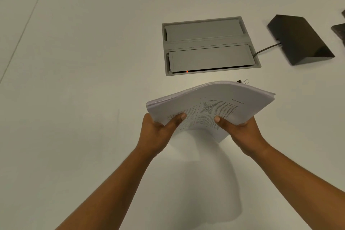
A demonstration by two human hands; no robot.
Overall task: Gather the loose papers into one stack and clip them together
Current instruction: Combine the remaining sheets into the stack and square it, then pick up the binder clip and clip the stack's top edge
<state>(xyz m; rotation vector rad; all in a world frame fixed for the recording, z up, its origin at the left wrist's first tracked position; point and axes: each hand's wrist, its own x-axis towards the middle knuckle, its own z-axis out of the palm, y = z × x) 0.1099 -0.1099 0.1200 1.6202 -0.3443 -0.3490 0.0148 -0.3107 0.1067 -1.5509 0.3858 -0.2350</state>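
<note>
Head view: a stack (pixel 214 106) of printed papers is held up above the white desk (pixel 74 80), and its shadow is cast on the surface below and towards the viewer. The left grip (pixel 158 132) is closed on the near left edge of the stack. The thumb (pixel 177 119) is laid flat on the top sheet and the fingers are hidden underneath. The right grip (pixel 240 132) is closed on the near right edge in the same way, thumb on top and fingers out of sight below. The stack is bowed upward through the middle. The sheet edges are slightly fanned along the left and far sides, so they are not flush. Two columns of text are seen on the top sheet, too blurred to be read.

A binder clip (pixel 242 81) lies on the desk just beyond the far edge of the stack and is largely hidden by it. Only part of a dark body and the wire handles are seen.

Just beyond the clip, a grey hatch (pixel 209 46) with two flaps is set into the desk. A small red light (pixel 187 71) shows in the gap under the near flap. From the right side of the hatch a cable (pixel 265 49) runs to a black wedge (pixel 300 39), which stands well apart from the stack. More dark things (pixel 338 31) are cut off by the right edge. A seam (pixel 24 30) crosses the desk at far left.
</note>
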